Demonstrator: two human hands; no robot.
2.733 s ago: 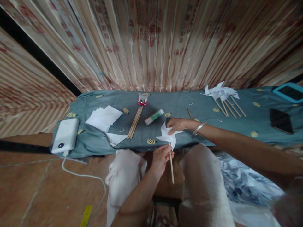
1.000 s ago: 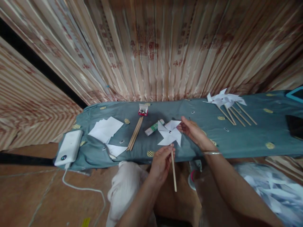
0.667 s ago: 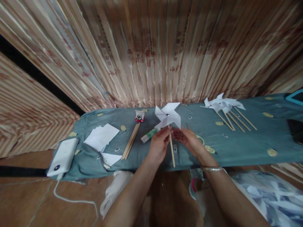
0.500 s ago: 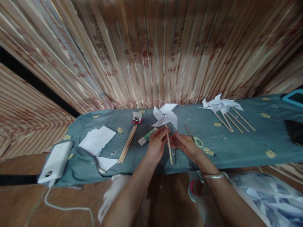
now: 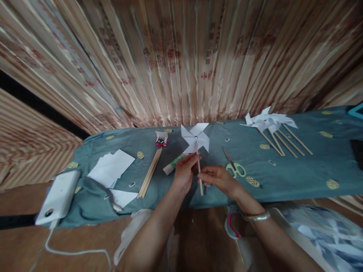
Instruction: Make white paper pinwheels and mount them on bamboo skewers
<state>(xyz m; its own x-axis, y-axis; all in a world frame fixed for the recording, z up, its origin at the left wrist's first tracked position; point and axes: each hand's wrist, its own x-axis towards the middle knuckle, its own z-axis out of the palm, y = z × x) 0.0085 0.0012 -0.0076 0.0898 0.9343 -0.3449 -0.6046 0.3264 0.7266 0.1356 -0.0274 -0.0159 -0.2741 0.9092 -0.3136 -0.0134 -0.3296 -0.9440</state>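
Observation:
A white paper pinwheel (image 5: 202, 142) with a shiny pin at its centre stands upright on a thin wooden stick (image 5: 201, 186). Just below the blades, my left hand (image 5: 185, 169) is closed on the stick. Lower down, my right hand (image 5: 217, 179) pinches the same stick between thumb and fingers. Partly covered by my left hand lies a green and white glue stick (image 5: 171, 165). Scissors (image 5: 235, 168) with light green handles rest to the right of my right hand.
A small red box (image 5: 162, 140) of metal pins sits behind a bundle of wooden sticks (image 5: 150, 172). White paper sheets (image 5: 112, 166) and a white power strip or box (image 5: 59, 196) with a cable are at left. Several finished pinwheels (image 5: 270, 121) lie right on the green cloth (image 5: 300, 170).
My right hand has moved onto the lower stick and now pinches it. The pinwheel's blades have turned slightly. The view has shifted a little, and more of the scissors shows.

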